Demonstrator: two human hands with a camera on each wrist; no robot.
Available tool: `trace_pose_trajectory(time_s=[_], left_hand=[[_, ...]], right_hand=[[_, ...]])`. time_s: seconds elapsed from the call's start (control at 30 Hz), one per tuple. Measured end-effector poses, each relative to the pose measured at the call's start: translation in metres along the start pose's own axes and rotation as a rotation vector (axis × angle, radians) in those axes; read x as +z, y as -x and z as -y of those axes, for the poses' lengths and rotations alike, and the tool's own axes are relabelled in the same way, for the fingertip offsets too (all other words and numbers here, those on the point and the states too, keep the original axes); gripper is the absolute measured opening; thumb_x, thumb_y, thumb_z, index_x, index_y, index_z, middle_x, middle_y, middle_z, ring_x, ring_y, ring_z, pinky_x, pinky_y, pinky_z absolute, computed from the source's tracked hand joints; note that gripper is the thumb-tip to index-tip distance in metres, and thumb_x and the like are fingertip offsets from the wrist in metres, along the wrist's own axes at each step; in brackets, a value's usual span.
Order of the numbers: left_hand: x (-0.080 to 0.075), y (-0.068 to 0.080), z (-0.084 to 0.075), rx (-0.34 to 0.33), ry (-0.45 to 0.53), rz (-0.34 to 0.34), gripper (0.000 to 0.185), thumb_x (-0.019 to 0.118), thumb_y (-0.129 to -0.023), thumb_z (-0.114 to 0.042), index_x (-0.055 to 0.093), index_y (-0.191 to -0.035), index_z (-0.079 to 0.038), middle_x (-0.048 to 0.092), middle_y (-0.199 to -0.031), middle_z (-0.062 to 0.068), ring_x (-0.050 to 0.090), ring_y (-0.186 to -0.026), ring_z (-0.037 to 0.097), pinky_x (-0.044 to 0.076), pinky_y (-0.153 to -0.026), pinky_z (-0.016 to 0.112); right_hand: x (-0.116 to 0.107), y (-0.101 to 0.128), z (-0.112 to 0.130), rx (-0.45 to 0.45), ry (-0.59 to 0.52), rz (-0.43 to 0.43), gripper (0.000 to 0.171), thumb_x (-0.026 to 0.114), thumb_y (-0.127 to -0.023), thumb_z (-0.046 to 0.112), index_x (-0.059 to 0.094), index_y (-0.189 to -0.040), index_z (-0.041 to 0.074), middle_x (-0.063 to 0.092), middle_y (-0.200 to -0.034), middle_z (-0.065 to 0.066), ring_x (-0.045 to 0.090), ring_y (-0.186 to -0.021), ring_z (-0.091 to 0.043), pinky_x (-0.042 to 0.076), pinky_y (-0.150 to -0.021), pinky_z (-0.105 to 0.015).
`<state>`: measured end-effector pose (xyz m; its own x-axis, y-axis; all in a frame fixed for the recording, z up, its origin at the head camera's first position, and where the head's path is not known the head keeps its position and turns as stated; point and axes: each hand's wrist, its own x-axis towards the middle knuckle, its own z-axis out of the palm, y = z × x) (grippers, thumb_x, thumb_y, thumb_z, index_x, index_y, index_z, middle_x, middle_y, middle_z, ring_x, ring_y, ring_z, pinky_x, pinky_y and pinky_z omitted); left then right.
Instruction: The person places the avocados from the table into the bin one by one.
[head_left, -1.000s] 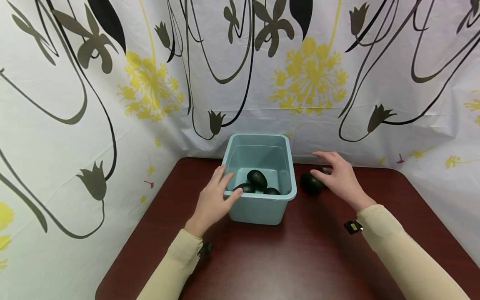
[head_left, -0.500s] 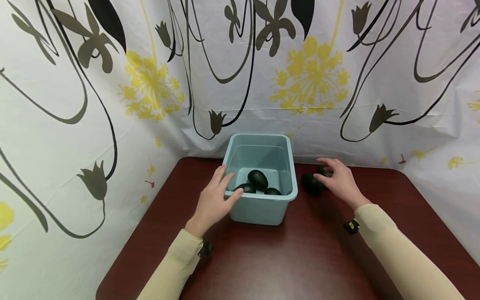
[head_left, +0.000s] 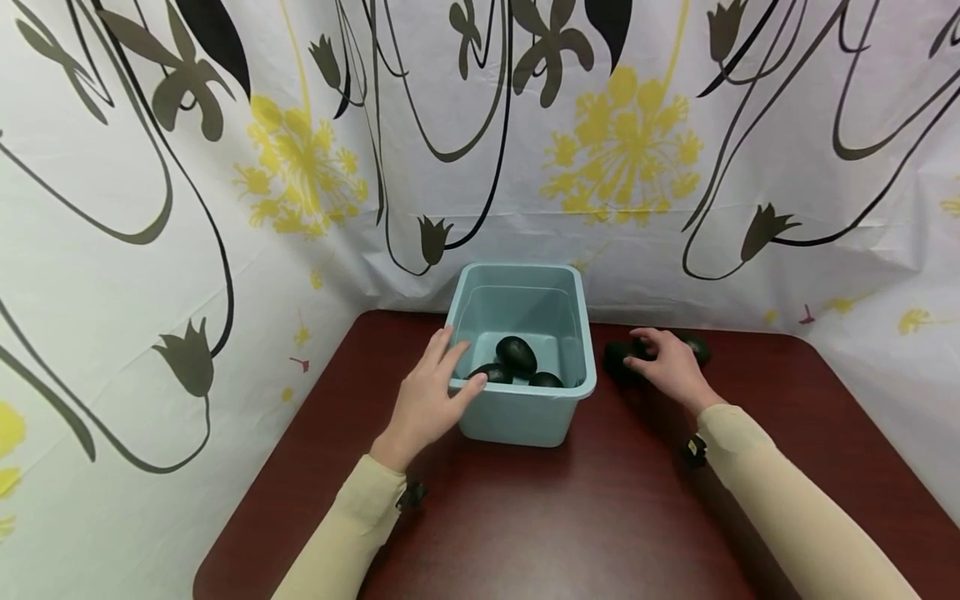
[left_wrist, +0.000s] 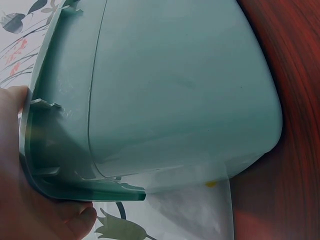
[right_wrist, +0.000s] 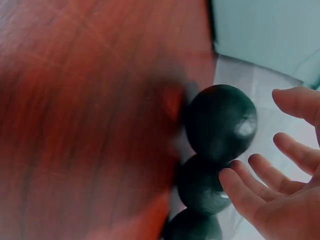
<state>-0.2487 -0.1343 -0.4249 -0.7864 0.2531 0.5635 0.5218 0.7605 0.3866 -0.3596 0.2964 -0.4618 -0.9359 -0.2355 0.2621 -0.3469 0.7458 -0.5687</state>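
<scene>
Avocados (right_wrist: 220, 121) lie beside the bin (head_left: 525, 412) — right hand (head_left: 670, 367) hovers open over them, holding nothing; left hand (head_left: 427, 400) grips the bin's rim.

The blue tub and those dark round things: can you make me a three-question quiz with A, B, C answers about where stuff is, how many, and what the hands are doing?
1. Where does the light blue plastic tub stand?
A. on the dark red wooden table
B. on the floor
C. on a chair

2. How many dark green avocados lie inside the tub?
A. one
B. three
C. six

3. What is the right hand doing?
A. gripping the tub
B. reaching with loose fingers over the avocados on the table
C. resting flat on the curtain

Answers: 1 A, the tub sits on the tabletop. 2 B, the head view shows three in the tub. 3 B, the right wrist view shows the fingers spread, not closed round one; the left hand holds the tub's rim.
</scene>
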Motion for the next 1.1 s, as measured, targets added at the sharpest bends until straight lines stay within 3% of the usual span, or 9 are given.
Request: trace_pose_trajectory(time_s=[0.23,0.5,0.77,1.1], left_hand=[[0.000,-0.001,0.000,0.000,0.001,0.000,0.074,0.047,-0.099,-0.063,0.043,-0.154,-0.013,0.032,-0.161,0.014,0.034,-0.146,0.025,0.050,-0.097,0.051],[0.000,0.000,-0.001,-0.024,-0.017,0.028,0.086,0.044,-0.099,-0.066,0.027,-0.160,-0.007,0.028,-0.163,0.013,0.021,-0.151,0.021,0.039,-0.109,0.049],[-0.004,0.000,-0.005,-0.061,-0.015,0.058,0.090,0.043,-0.098,-0.068,0.024,-0.160,-0.006,0.025,-0.164,0.013,0.017,-0.152,0.018,0.037,-0.111,0.048],[-0.003,0.000,-0.004,-0.058,-0.029,0.071,0.092,0.041,-0.097,-0.071,0.024,-0.160,-0.005,0.023,-0.165,0.013,0.017,-0.152,0.019,0.038,-0.109,0.049]], right_hand=[[0.010,-0.003,-0.008,0.000,0.038,0.030,0.056,0.076,-0.092,0.027,0.055,-0.139,0.005,0.053,-0.133,-0.027,0.057,-0.113,-0.044,0.045,-0.090,-0.062],[0.018,-0.003,-0.011,0.030,0.074,0.050,0.064,0.079,-0.087,0.026,0.051,-0.140,0.004,0.052,-0.134,-0.027,0.050,-0.120,-0.047,0.038,-0.095,-0.067],[0.024,-0.008,-0.009,0.039,0.106,0.044,0.066,0.082,-0.084,0.027,0.049,-0.137,0.005,0.052,-0.127,-0.028,0.051,-0.115,-0.048,0.039,-0.092,-0.068],[0.028,-0.005,-0.010,0.025,0.105,0.042,0.060,0.081,-0.085,0.025,0.054,-0.135,0.007,0.055,-0.129,-0.027,0.051,-0.116,-0.049,0.040,-0.093,-0.067]])
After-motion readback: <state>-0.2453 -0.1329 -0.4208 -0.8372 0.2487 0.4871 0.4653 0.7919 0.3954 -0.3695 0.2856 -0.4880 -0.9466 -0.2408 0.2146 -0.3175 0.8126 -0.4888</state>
